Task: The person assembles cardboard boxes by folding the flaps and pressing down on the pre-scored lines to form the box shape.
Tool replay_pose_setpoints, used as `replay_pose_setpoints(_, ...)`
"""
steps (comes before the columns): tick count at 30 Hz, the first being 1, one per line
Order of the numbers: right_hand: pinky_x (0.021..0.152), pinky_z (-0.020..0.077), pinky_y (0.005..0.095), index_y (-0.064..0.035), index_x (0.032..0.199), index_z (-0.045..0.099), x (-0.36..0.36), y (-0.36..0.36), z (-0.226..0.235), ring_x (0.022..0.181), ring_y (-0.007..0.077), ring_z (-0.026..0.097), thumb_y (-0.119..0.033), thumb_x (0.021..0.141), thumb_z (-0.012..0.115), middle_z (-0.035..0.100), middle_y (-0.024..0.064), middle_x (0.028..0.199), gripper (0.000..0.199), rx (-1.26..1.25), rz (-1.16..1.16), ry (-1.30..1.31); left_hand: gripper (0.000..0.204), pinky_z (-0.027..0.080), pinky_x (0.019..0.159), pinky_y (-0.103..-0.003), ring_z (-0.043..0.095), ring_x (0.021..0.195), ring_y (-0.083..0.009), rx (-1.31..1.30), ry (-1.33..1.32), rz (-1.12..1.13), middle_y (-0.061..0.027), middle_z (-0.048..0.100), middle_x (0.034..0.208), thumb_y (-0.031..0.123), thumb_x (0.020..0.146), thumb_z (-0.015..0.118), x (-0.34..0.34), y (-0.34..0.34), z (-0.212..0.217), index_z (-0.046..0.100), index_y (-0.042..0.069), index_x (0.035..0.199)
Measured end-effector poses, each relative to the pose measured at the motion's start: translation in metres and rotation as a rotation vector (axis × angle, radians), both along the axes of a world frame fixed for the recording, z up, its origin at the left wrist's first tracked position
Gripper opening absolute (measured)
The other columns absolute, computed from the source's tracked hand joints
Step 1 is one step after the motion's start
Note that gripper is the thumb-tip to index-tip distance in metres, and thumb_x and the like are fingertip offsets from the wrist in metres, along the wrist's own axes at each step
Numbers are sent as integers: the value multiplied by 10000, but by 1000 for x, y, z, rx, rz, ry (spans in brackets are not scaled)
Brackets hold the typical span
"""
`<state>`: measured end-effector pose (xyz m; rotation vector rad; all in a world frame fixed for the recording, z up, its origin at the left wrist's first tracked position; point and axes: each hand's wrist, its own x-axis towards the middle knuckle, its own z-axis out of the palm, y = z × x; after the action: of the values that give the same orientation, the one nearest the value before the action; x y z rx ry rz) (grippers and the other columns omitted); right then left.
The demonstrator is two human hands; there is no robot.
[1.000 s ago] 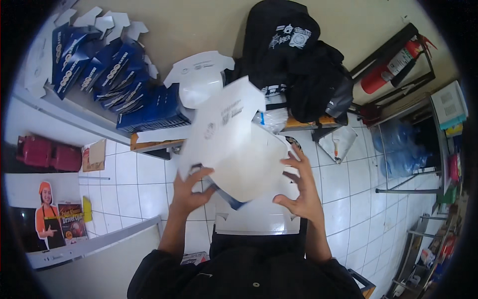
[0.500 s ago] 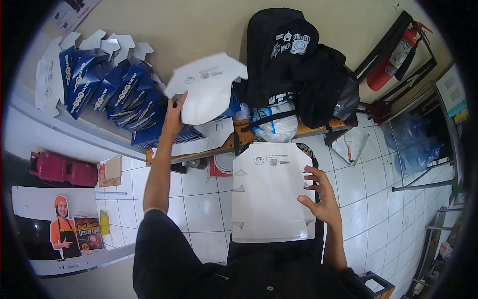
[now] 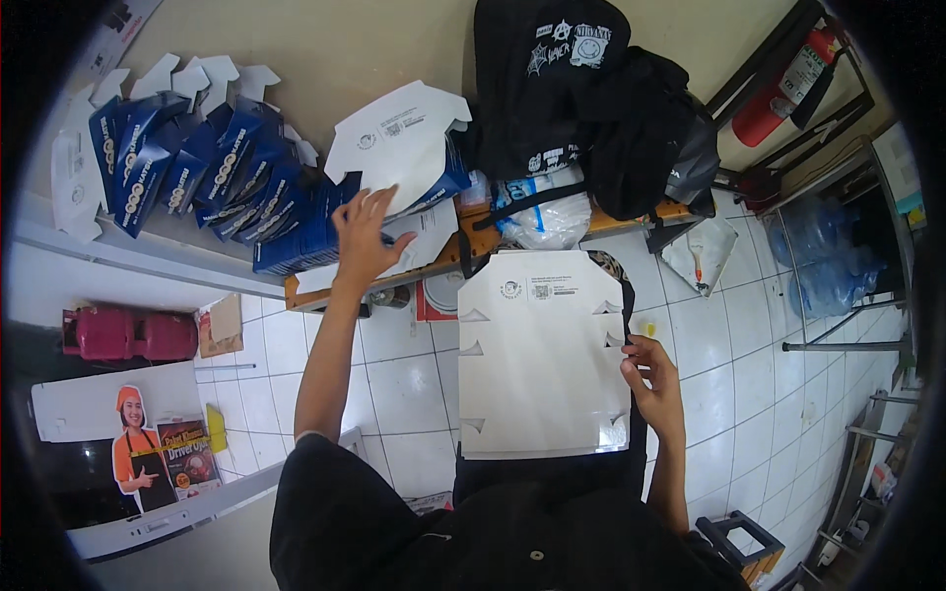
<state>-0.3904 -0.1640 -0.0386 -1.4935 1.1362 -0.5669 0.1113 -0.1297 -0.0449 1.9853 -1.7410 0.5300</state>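
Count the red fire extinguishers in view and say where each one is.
1: the fire extinguisher sits at the upper right, in a dark metal stand beside the black bags. Others may be hidden behind them.

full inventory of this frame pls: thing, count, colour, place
folded boxes: a row, count unclear, blue and white, shelf upper left
flat sheet: one stack, white, on lap
box: one, white, by left hand
bags: count unclear, black, top centre
fire extinguisher: one, red, upper right
gas tanks: two, pink, floor left
left hand: open, at the boxes
right hand: on the flat sheet's right edge
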Motion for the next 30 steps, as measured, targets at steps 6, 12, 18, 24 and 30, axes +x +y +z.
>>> replay_pose_setpoints(6, 879, 536, 347, -33, 1343, 597, 1, 2, 2, 996, 187, 669, -124, 945, 726, 701, 127, 1158, 428, 10, 12, -40, 216, 384, 955, -493, 668, 955, -258, 205, -148, 52, -61, 698, 933, 23, 826, 647, 38, -44, -66, 662, 118, 1019)
replay_pose_setpoints(12, 871, 536, 340, -34, 1345, 597, 1, 6, -1, 992, 177, 668, -128, 953, 722, 702, 122, 1145, 422, 31, -8, -42, 249, 375, 1006, -536, 649, 1009, -286, 348, -291, 181, -110, 681, 1016, 85, 863, 659, 48, -61, -90, 640, 94, 1111)
replay_pose_setpoints(18, 864, 545, 340, -22, 1320, 614, -14, 13, -4, 990, 174, 673, -137, 953, 724, 709, 111, 1128, 400, 9, -71, -3, 441, 344, 1040, -535, 561, 1172, -336, 192, -142, 48, -159, 620, 1153, 288, 965, 648, 10, -43, -68, 590, 57, 1336)
replay_pose_setpoints(24, 874, 536, 421, 13, 1343, 604, -11, 29, -33, 1093, 329, 620, -223, 910, 779, 628, 204, 1204, 524, -218, -193, 338, 509, 381, 1069, -509, 565, 1231, -372, 31, 554, 93, -233, 591, 1324, 304, 1008, 639, -113, 60, -52, 534, -28, 1379)
replay_pose_setpoints(30, 943, 442, 550, 117, 1456, 446, -1, 60, -69, 1105, 467, 525, -367, 832, 833, 532, 311, 1279, 879, -421, -100, 588, 674, 390, 1142, -464, 514, 1357, -418, 492, 1173, 327, -304, 502, 1466, 254, 1011, 649, -251, 159, -56, 350, -85, 1511)
